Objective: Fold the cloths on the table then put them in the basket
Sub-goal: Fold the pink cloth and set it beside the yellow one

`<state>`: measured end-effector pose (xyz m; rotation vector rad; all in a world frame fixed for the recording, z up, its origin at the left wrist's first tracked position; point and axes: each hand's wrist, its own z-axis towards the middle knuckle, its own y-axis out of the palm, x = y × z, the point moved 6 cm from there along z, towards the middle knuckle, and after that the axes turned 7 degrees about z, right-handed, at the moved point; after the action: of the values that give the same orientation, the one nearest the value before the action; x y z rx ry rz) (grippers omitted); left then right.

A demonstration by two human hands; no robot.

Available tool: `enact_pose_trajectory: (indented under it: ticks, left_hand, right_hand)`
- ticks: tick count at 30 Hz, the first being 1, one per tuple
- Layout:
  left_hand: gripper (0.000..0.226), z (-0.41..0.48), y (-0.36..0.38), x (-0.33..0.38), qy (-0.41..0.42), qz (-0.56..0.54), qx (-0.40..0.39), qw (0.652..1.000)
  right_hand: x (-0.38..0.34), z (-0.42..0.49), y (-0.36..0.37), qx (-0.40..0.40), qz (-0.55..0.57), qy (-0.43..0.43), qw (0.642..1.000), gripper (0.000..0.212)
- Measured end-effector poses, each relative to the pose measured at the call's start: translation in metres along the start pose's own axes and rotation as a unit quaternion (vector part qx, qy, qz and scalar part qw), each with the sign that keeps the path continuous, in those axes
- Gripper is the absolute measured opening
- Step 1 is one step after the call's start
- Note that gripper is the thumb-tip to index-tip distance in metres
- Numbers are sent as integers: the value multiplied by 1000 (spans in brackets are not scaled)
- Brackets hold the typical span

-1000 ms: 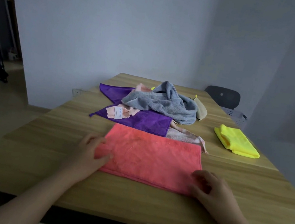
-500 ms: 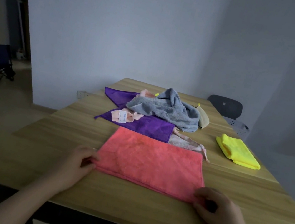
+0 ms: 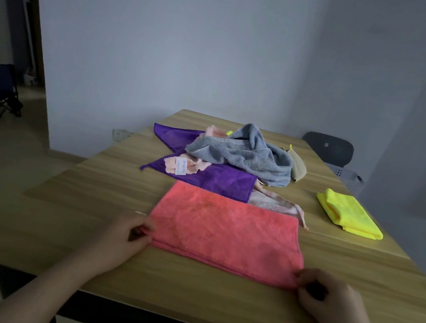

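We hold the pink cloth point(image 3: 226, 228) by its near corners.
Our left hand point(image 3: 122, 242) pinches the left corner, our right hand point(image 3: 324, 295) the right, fingers curled on the fabric; it lies flat on the table point(image 3: 55, 219), just before a heap of cloths point(image 3: 246, 157).

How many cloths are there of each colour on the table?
Coral cloth: 1
Yellow cloth: 1, folded
Grey towel: 1
Tan cloth: 1
Purple cloth: 1, maybe 2
Pale pink cloth: 1, maybe more
Total: at least 6; more may lie hidden.
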<state>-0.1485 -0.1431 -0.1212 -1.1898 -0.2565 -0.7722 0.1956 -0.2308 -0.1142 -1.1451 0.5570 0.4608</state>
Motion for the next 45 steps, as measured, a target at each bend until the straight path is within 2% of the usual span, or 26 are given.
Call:
enact_pose_trajectory:
  ticks: [3,7,11,14,20,24,31,33,34,35,37,39,40,43,45]
  left_hand:
    - [30,0,0,-3,-11,9,-5,1000]
    - [31,0,0,-4,-18,9,-8,1000]
    - [34,-1,0,-4,-20,6,-12,1000]
    - [34,-2,2,-5,-29,13,-14,999]
    - [32,-2,-1,0,-14,42,7,999]
    - [38,-1,0,-1,-5,77,19,997]
    - [35,2,1,-9,-28,53,22,998]
    - [33,3,-3,-5,-11,34,44,998]
    - [31,5,-4,-1,15,33,54,998]
    - [32,6,-1,4,42,44,40,997]
    - [46,7,17,11,67,129,-80,986]
    - [47,7,34,9,59,242,-179,952]
    - [45,8,36,8,47,249,-193,948]
    - [36,15,28,11,20,161,-161,974]
    - [22,28,21,14,1,64,-107,992]
  right_hand:
    - [-3,-2,0,-2,-12,-2,1000,39]
    - [-3,-3,1,7,-24,-3,1000,44]
    - [-1,-4,-3,31,-17,4,999,36]
    - [1,-5,-2,19,-24,9,999,37]
    - [0,-4,1,-7,-33,11,999,18]
    - [1,-2,5,-6,-73,3,997,32]
    - [16,7,2,38,-43,74,996,21]
    - [18,11,-1,62,-11,108,992,10]
    - [20,14,0,62,-6,142,988,13]
    - [21,18,3,49,-33,173,983,25]
    - [19,26,11,8,-136,203,970,50]
    - [15,34,18,-14,-166,211,963,50]
    - [15,38,21,-21,-147,214,965,45]
    - [16,47,25,-51,-69,230,969,28]
    - [18,51,25,-56,-50,227,971,21]
